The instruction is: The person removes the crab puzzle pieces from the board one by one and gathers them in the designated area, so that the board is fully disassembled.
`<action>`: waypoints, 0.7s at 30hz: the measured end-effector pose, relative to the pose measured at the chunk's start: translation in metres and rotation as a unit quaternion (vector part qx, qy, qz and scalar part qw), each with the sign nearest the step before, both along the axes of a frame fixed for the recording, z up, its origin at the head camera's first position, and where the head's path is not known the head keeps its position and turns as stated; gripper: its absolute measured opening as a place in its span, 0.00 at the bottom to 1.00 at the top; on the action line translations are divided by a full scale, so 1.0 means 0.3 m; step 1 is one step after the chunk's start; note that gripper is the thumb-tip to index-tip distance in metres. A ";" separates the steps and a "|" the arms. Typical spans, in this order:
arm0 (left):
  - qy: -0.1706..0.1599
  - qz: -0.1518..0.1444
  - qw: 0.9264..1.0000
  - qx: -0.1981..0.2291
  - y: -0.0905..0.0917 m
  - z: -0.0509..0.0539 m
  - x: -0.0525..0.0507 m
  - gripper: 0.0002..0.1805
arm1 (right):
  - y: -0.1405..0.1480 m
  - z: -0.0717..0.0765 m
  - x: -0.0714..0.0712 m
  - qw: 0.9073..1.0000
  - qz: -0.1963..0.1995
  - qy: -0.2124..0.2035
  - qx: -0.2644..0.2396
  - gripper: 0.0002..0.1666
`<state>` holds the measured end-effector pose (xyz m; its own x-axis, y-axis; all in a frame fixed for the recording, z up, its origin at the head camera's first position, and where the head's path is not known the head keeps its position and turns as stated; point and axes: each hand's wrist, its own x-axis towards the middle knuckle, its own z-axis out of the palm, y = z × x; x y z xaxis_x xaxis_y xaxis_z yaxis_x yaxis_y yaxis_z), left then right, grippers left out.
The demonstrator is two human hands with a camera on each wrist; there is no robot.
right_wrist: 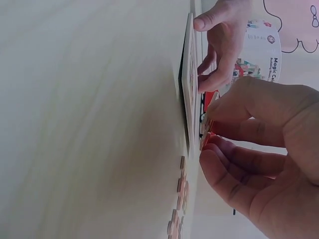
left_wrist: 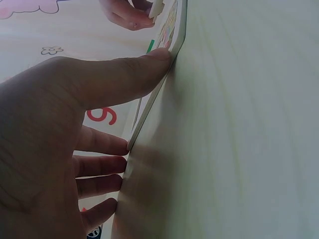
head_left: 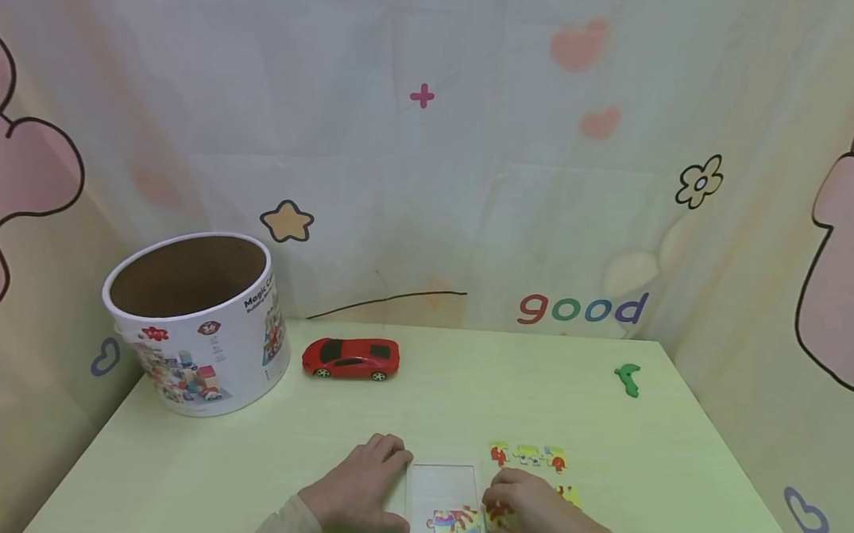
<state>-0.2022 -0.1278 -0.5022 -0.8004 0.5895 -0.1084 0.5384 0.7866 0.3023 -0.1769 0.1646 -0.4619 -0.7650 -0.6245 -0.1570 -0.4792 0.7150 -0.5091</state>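
A shallow white puzzle tray (head_left: 441,486) lies near the table's front edge, with joined yellow and red puzzle pieces (head_left: 456,523) in its lower right part. My left hand (head_left: 356,486) steadies the tray's left side. In the left wrist view, its thumb (left_wrist: 124,74) touches the rim and the fingers reach out fairly straight along the edge. Just right of the tray, my right hand (head_left: 534,510) pinches a puzzle piece (right_wrist: 207,124) between thumb and fingertips, slightly above the table. Its printed face is mostly hidden. Loose puzzle pieces (head_left: 528,455) lie beyond and beside the right hand.
A red toy car (head_left: 351,359) stands toward the back of the table. To its left is a large white cardboard bucket (head_left: 208,368) with an open top. A small green toy part (head_left: 629,380) lies at the back right. A printed curtain (head_left: 431,179) hangs behind.
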 end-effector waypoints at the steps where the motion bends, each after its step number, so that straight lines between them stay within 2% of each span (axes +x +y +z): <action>1: -0.001 0.001 1.000 -0.001 0.001 0.000 -0.001 0.48 | 0.002 0.000 0.000 1.000 -0.002 0.000 0.001 0.14; 7: -0.001 0.002 1.000 0.001 0.003 0.005 0.003 0.48 | 0.014 -0.005 -0.001 1.000 -0.020 -0.018 0.007 0.16; 15: 0.000 0.004 1.000 0.000 0.004 0.009 0.004 0.47 | 0.029 -0.011 -0.002 0.998 -0.041 -0.040 -0.002 0.11; 18: -0.002 0.006 1.000 -0.003 0.006 0.010 0.005 0.48 | 0.036 -0.015 0.000 0.999 -0.040 -0.036 -0.004 0.11; 21: -0.006 0.010 1.000 -0.003 0.007 0.011 0.008 0.48 | 0.042 -0.022 0.001 1.000 -0.027 -0.014 0.000 0.10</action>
<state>-0.1998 -0.1258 -0.4989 -0.8105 0.5728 -0.1222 0.5189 0.7991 0.3036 -0.1765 0.1773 -0.4685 -0.7930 -0.5824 -0.1787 -0.4251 0.7391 -0.5225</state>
